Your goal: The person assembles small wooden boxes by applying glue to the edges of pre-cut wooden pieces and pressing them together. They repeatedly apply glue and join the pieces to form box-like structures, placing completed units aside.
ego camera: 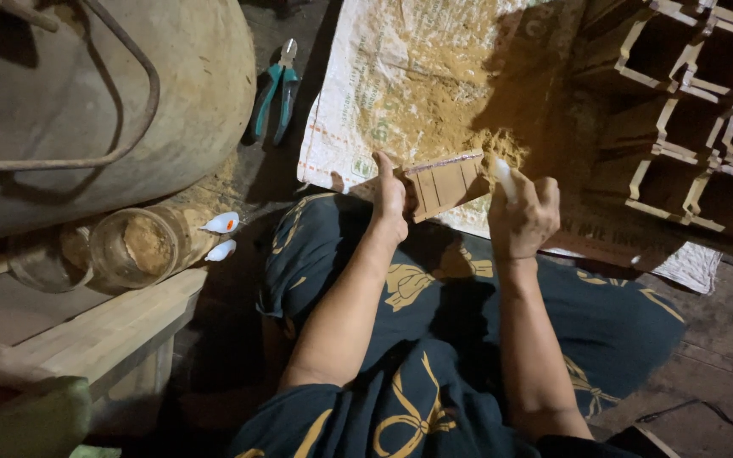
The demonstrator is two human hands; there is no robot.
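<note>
Nearest the camera, two bare forearms reach forward over a dark cloth with gold patterns (434, 339) that covers the lap. The left hand (389, 202) is closed on the near-left end of a wooden piece (444, 183), thumb up along its edge, so that end is pinned. The right hand (523, 216) is curled into a fist around a small white tube (502, 176), whose tip pokes up out of the fist just beside the far-right end of the wood.

The wooden piece lies between the two hands, touching the left and just under the tube tip. Its long axis runs from the left hand, rising slightly, toward the right hand; dark lines cross it at intervals. The left hand holds it; the right is only beside it.

Just beyond the hands, a heap of sawdust (460, 110) lies on a white woven sack (358, 93) spread on the floor. Farther off to the right of the right hand stands a stack of wooden lattice frames (689, 93). Well to the left of the left hand lie two more white tubes with red marks (221, 236), a glass jar (142, 246) on its side, teal-handled pliers (275, 93), and a big rounded vessel (129, 93).
</note>
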